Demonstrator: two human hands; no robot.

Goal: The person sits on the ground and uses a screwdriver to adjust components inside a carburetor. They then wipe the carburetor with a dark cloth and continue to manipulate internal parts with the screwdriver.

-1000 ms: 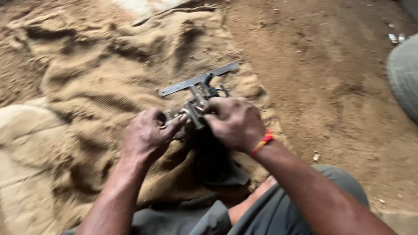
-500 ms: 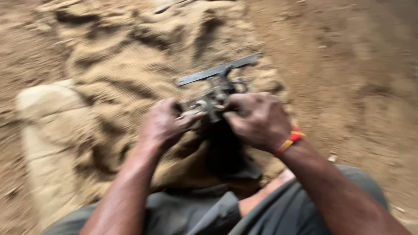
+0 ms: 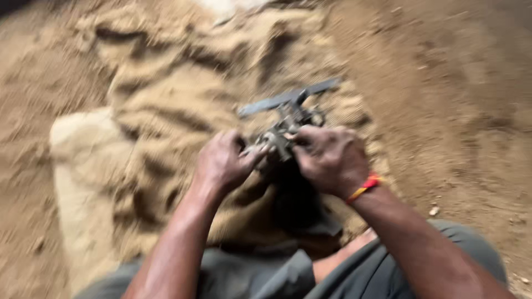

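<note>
1. At the far left I see bare, sandy dirt floor [image 3: 33, 166], blurred by camera motion
2. Next comes a crumpled burlap sack [image 3: 149, 127] spread over the dirt; its pale left edge lies flat, while the middle is heaped in folds
3. My left hand [image 3: 224, 163] sits over the sack's right half, fingers curled closed around the near left side of a grimy metal assembly [image 3: 277, 138]; the thumb presses against the part's body
4. The metal assembly is held between both hands, above the sack near its right edge. A flat grey bar [image 3: 288, 98] crosses its far end, tilted up to the right, and stands clear of both hands. Finer detail is too blurred to tell
5. Below the assembly a dark, oily patch [image 3: 299, 199] shows between the forearms, toward the sack's near edge
6. My right hand [image 3: 330, 158] is closed over the right side of the assembly, knuckles up, fingertips touching the metal just beside the left thumb
7. A red and orange thread band [image 3: 364, 187] circles the right wrist
8. Grey trousers [image 3: 388, 266] fill the bottom, and more dirt floor runs to the right edge
</note>
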